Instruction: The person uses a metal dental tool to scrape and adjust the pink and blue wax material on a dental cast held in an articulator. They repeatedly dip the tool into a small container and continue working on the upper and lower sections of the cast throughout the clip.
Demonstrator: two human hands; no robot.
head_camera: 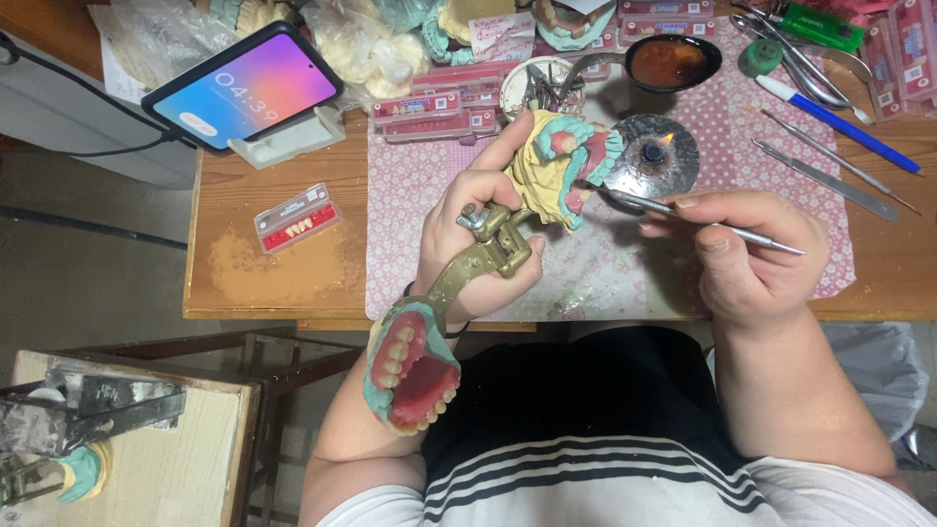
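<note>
While the left hand (pixel 475 229) grips the opened brass articulator (pixel 485 256) over the mat (pixel 415 210) and the right hand (pixel 752 249) pinches a wax tool (pixel 703 220), its tip could gouge the model (pixel 561 161), since 1 lit burner (pixel 652 154) sits close.

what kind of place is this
Most likely a dental technician's workbench: the left hand holds a brass articulator carrying denture models, the right hand a wax tool, with trays of artificial teeth nearby.

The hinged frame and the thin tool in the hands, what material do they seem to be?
The hinged frame in the left hand looks like dull brass: yellowish, tarnished. The thin tool in the right hand seems steel: silvery, shiny.
</note>
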